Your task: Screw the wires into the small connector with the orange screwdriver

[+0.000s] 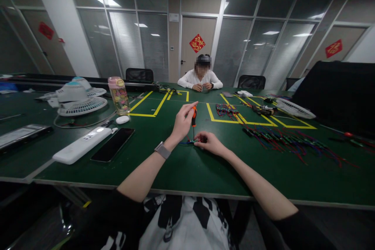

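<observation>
My left hand (184, 119) is closed round the orange-and-black handle of a screwdriver (193, 120). The screwdriver stands upright, its shaft pointing down at a small green circuit board (191, 141) on the table. Whether the tip sits in a screw is too small to tell. From the right side, my right hand (209, 143) pinches the board's edge against the tabletop. Thin red and blue wires come off the board, partly hidden by my fingers.
Wired boards lie in a row (281, 138) at right and in a bundle (227, 112) beyond. A phone (113, 145), white power strip (83, 145), bottle (119, 95) and fans (79, 99) stand left. Yellow tape (142, 115) marks the green table (175, 172). A person (202, 76) sits opposite.
</observation>
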`<move>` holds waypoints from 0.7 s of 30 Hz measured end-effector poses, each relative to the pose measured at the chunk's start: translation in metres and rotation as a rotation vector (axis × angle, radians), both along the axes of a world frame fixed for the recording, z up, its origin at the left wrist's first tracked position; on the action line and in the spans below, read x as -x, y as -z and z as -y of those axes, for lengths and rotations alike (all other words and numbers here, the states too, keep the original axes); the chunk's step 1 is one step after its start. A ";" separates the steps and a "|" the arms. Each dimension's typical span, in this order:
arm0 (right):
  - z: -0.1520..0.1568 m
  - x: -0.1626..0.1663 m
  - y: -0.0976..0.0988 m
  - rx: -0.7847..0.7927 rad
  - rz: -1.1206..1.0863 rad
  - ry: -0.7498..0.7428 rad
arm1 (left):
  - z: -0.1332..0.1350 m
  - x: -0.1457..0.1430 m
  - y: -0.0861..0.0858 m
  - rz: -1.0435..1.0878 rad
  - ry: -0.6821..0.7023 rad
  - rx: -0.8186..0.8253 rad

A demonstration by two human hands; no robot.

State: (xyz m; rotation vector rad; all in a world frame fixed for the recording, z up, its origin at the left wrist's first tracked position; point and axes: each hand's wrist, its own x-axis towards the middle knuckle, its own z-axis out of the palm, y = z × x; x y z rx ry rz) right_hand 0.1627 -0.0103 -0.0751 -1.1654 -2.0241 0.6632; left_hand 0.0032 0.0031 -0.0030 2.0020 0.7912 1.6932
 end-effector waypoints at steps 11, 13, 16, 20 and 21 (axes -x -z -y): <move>-0.008 0.022 -0.058 -0.263 -0.285 0.091 | 0.011 -0.006 -0.008 -0.142 -0.294 -0.229; -0.012 0.024 -0.060 -0.297 -0.273 0.090 | 0.024 -0.006 -0.015 -0.249 -0.379 -0.356; -0.017 0.024 -0.059 -0.311 -0.293 0.086 | 0.063 -0.016 -0.028 -0.645 -0.129 -0.714; -0.025 0.024 -0.064 -0.270 -0.186 0.046 | 0.117 -0.053 -0.029 -0.968 0.102 -0.973; -0.027 0.024 -0.066 -0.247 -0.144 0.033 | 0.125 -0.065 -0.024 -0.979 0.091 -1.009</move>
